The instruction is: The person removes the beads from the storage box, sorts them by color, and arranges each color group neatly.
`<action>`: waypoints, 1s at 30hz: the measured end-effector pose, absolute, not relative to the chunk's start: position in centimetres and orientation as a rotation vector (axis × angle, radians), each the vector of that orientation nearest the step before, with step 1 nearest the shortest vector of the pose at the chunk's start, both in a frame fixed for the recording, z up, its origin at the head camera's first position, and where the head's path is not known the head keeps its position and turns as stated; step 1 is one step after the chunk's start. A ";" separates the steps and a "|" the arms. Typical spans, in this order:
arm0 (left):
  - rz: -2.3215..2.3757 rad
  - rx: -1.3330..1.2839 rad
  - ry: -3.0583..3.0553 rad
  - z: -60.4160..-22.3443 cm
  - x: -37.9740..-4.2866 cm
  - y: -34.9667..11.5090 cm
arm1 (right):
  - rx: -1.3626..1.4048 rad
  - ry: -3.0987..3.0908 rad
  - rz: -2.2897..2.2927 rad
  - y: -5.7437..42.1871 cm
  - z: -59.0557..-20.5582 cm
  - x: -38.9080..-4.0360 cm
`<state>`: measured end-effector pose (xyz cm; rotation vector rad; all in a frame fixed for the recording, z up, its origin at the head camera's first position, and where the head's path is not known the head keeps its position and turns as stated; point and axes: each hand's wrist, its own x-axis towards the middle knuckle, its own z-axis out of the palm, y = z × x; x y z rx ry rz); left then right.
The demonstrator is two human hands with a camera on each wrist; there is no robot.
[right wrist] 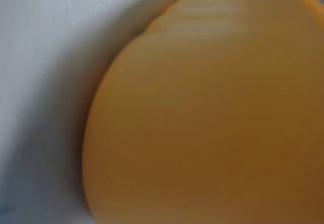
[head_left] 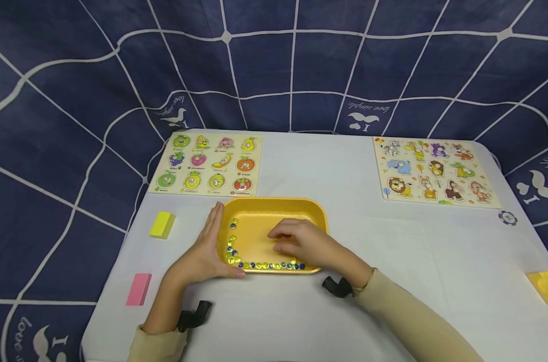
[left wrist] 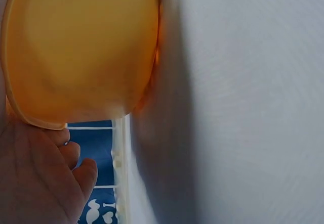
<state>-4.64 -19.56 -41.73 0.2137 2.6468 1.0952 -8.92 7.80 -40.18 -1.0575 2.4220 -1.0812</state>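
A yellow plastic tray [head_left: 274, 202] sits on the table. Small shiny yellow and blue beads [head_left: 233, 251] lie inside it, along the left wall and in a row by the near wall. My left hand [head_left: 206, 251] rests against the tray's near-left corner, fingers straight along the left side and thumb along the near edge. In the left wrist view, the palm lies close to the tray's outer wall [left wrist: 86, 47]. Over the right half of the tray is my right hand [head_left: 305, 244], fingers loosely bent, thumb apart, no bead visible between them. The tray's outer wall [right wrist: 202, 123] fills most of the right wrist view.
Behind the tray to the left lies a fruit puzzle board [head_left: 212, 163]; an animal puzzle board [head_left: 423, 168] is back right. A yellow block [head_left: 162, 224] and a pink block [head_left: 139, 289] lie left. A round chip [head_left: 507, 217] and a notched yellow block [head_left: 547, 287] lie right.
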 end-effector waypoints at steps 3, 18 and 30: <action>1.092 0.211 2.644 -41.8 -4.7 -19.6 | -1.035 2.376 -1.037 7.3 -40.9 -9.0; 1.113 0.198 2.646 -42.1 -4.6 -19.6 | -1.060 2.306 -0.835 5.6 -42.5 -9.3; 1.111 0.208 2.645 -42.0 -4.7 -19.6 | -1.143 2.245 -0.803 5.7 -42.6 -9.3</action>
